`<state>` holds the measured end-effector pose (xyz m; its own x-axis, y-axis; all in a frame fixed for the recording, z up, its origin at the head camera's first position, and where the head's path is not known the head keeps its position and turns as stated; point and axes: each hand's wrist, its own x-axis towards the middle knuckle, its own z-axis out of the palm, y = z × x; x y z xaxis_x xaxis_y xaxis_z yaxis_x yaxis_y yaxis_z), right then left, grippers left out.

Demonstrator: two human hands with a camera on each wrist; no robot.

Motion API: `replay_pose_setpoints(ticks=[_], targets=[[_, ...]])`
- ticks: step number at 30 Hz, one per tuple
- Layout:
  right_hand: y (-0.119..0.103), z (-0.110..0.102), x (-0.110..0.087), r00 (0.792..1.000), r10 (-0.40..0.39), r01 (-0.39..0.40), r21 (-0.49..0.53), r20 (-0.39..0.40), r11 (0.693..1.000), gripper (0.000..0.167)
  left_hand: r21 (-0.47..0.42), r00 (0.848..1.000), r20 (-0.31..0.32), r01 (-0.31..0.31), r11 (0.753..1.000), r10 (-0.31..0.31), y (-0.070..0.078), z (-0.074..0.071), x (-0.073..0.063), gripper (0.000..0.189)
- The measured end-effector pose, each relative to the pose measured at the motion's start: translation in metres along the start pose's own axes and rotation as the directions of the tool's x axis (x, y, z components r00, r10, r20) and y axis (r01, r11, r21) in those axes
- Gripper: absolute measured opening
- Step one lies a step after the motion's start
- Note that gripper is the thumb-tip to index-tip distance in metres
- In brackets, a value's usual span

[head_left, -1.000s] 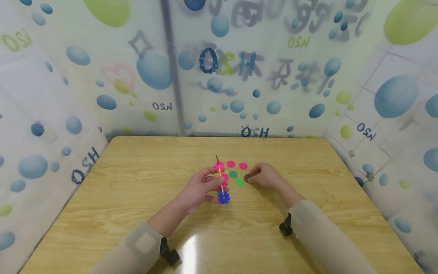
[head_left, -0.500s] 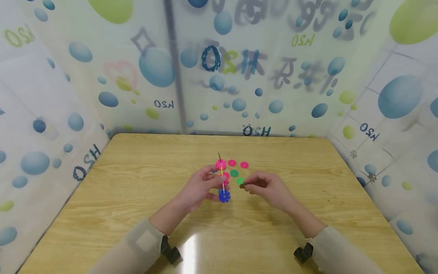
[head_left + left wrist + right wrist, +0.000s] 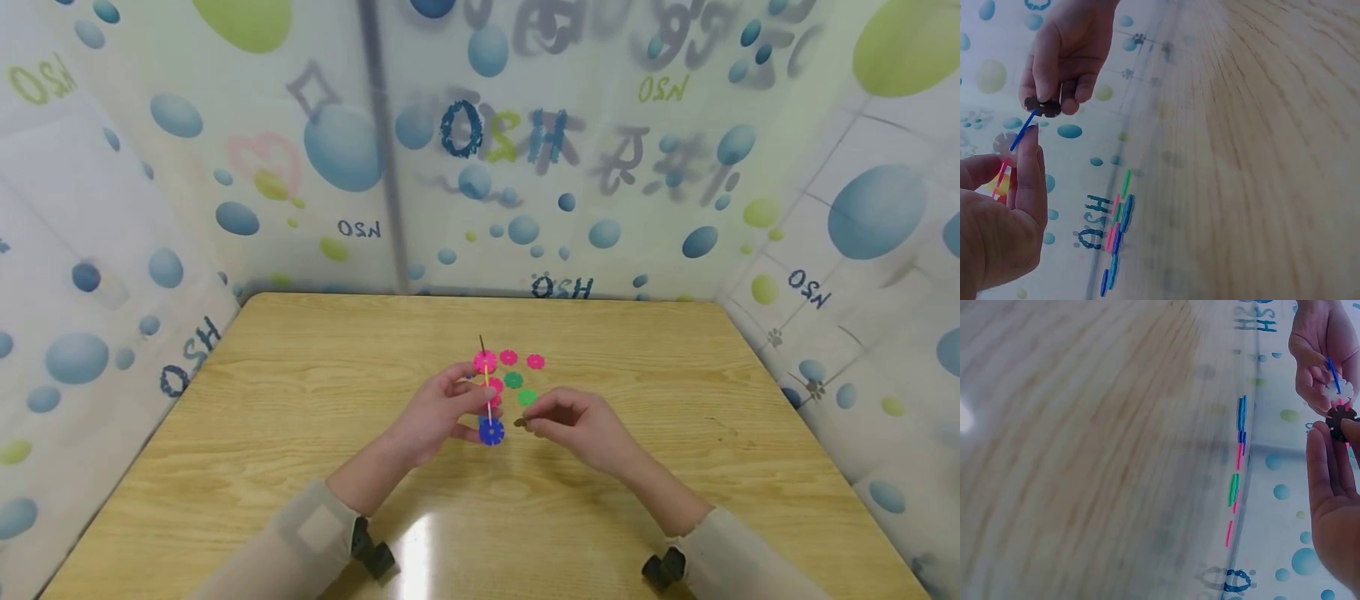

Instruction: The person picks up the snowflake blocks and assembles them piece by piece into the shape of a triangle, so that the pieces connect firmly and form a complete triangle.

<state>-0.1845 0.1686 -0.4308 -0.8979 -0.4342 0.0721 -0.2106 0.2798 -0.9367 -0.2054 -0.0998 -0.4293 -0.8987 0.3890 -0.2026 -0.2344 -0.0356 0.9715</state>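
A person's left-hand fingers [image 3: 452, 379] grip a notched-disc chain [image 3: 496, 387] as the right-hand fingers [image 3: 558, 398] pinch a dark disc [image 3: 1337, 422], best presented slot to slot.

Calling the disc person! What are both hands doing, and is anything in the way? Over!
Left hand holding joined discs. Right hand pinching dark disc, near the blue disc but apart. Nothing seen between them.
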Motion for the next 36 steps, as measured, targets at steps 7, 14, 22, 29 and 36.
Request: replay_pose_setpoints(ticks=[7,14,22,29,36], targets=[[0.000,0.003,-0.001,1.000,-0.015,0.015,-0.016,-0.006,1.000,0.011,0.014,1.000,-0.008,-0.002,1.000,0.002,0.001,-0.001,0.000,0.056],[-0.004,0.007,-0.003,0.998,-0.069,0.069,-0.022,-0.013,0.997,0.012,0.009,1.000,-0.005,-0.001,1.000,0.001,0.005,0.000,-0.001,0.053],[-0.008,0.014,-0.003,0.996,-0.081,0.082,0.029,-0.033,0.996,0.014,-0.020,0.997,-0.073,-0.040,0.999,0.039,0.000,0.007,0.003,0.051],[-0.012,0.021,-0.001,0.992,-0.108,0.112,0.063,-0.069,0.992,0.014,-0.082,0.979,-0.171,-0.123,0.989,0.107,-0.005,0.024,0.008,0.044],[-0.015,0.025,0.000,0.986,-0.138,0.144,0.065,-0.096,0.987,0.014,-0.171,0.970,-0.197,-0.181,0.969,0.146,-0.007,0.032,0.008,0.030]])
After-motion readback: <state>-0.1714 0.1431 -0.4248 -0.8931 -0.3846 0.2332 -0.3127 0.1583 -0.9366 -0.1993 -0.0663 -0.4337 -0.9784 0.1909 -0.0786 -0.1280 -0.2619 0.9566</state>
